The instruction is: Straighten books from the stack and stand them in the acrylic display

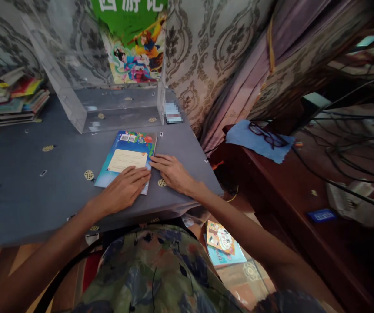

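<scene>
A blue book lies on the grey cloth-covered table, back cover up, with barcodes and a pale text panel. My left hand rests on its lower right part, fingers stretched out and palm down. At the book's right edge is my right hand, its fingers extended and their tips at the edge; the thumb is hard to make out. Behind the book stands a clear plastic rack. A green picture book stands upright in it.
Stacked books sit at the table's far left. A small pixelated item lies right of the rack. On the dark red desk are a blue cloth, glasses and tangled cables. Two booklets lie low, below the table's edge.
</scene>
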The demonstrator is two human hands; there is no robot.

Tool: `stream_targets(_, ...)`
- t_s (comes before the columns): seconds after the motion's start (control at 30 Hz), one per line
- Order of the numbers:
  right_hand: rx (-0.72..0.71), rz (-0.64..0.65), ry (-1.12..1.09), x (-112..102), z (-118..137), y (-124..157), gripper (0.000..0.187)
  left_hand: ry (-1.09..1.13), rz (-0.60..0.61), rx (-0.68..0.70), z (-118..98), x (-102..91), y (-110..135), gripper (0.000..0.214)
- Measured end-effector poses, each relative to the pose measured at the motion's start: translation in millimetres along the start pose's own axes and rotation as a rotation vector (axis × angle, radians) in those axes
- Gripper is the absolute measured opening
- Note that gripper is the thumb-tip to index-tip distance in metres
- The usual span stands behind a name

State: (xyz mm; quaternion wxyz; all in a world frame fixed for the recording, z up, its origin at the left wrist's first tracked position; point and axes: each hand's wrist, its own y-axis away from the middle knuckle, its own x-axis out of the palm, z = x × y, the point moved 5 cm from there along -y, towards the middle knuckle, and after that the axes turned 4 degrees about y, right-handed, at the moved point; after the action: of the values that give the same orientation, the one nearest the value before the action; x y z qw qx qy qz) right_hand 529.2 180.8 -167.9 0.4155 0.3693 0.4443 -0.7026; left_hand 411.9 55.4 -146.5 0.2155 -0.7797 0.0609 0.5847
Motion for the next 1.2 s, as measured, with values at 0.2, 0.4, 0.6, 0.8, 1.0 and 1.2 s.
stream_targets(0.2,-0.038,0.023,-0.001,-2,19,16,0.049,-0.007,-0.031,0.022,-18,-3.3,18,0.043)
stream_targets(0.4,-0.125,0.045,-0.007,0,49,32,0.048,-0.018,-0.066,0.010,-33,-7.1,39,0.044)
stream_targets(0.6,-0.150,0.033,0.001,3,68,44,0.048,-0.065,-0.122,-0.006,-42,-7.6,47,0.041)
stream_targets(0.8,-0.170,0.018,0.002,-2,67,41,0.048,-0.072,-0.114,-0.069,-37,-9.0,55,0.045)
stream_targets(1.0,-0.217,0.023,-0.011,-9,57,33,0.036,-0.141,-0.229,-0.229,-14,-26.7,88,0.050)
stream_targets(1.2,-0.094,0.014,0.035,-8,21,10,0.036,-0.175,-0.277,-0.367,-1,-33.8,109,0.048)
